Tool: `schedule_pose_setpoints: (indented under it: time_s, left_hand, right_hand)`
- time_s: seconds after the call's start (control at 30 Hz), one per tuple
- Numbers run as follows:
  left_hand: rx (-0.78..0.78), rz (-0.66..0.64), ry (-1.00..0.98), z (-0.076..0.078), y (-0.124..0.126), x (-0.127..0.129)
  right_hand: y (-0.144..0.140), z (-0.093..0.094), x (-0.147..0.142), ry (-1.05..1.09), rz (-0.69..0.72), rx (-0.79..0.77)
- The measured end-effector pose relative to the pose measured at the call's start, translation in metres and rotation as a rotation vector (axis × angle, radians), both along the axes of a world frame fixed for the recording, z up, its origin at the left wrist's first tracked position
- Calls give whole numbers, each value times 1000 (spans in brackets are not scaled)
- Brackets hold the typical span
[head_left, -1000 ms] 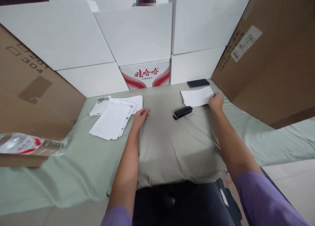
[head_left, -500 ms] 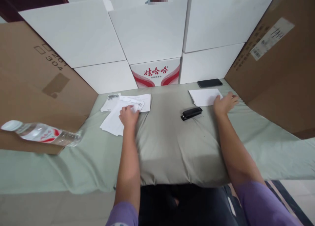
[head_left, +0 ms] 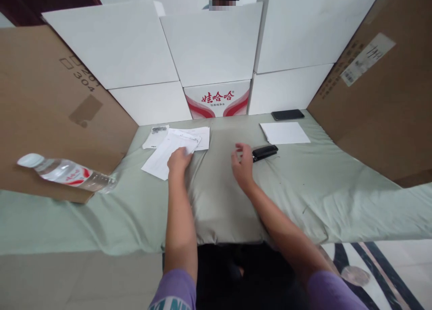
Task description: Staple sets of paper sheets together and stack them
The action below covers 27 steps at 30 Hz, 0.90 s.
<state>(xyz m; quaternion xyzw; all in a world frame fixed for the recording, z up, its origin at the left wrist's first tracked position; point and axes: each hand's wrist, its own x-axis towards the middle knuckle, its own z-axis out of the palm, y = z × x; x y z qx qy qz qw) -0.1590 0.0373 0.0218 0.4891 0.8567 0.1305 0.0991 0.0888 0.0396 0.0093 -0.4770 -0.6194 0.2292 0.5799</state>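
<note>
On the green-sheeted bed, left hand [head_left: 178, 160] presses flat on the papers [head_left: 168, 150], while right hand [head_left: 241, 165] hovers loosely spread, empty, just left of the stapler [head_left: 265, 152], lying crosswise.

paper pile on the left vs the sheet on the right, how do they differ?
The paper pile is several overlapping sheets, fanned and askew; the single sheet lies alone and flat. The pile shows faint print; the single sheet looks blank. The left hand rests on the pile; the single sheet is untouched, with the right hand open beside the stapler. Both are white paper on the green cloth.
</note>
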Motion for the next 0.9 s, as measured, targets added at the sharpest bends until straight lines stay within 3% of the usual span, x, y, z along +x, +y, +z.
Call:
schedule_pose_setpoints:
  time_s: [0.17, 0.27, 0.33, 0.4, 0.47, 0.53, 0.6, 0.67, 0.7, 0.8, 0.9]
  left_hand:
    - [64, 78, 10, 9, 0, 2]
    - [220, 98, 49, 19, 0, 36]
    - [295, -59, 77, 24, -2, 77]
    - [310, -258, 95, 25, -5, 120]
    - [293, -412, 82, 21, -8, 152]
    - [283, -552, 50, 18, -9, 163]
    - [264, -666, -33, 16, -6, 154]
    - [280, -648, -112, 17, 0, 130]
    - [313, -589, -122, 18, 2, 115]
    - [387, -254, -29, 17, 6, 68]
    - [267, 68, 46, 7, 3, 29]
  right_hand:
    - [-17, -16, -15, 141, 214, -215]
    - [-14, -12, -14, 288, 377, -325]
    - [-8, -10, -13, 412, 497, -432]
    - [0, -12, -12, 519, 530, -491]
    - [8, -17, -8, 582, 441, -481]
    - [17, -25, -3, 595, 306, -454]
    - [25, -33, 1, 607, 214, -469]
    - [33, -38, 5, 632, 169, -497]
    - [37, -40, 6, 645, 149, -503]
    - [44, -42, 8, 639, 98, -464]
    - [46, -41, 8, 628, 90, -429]
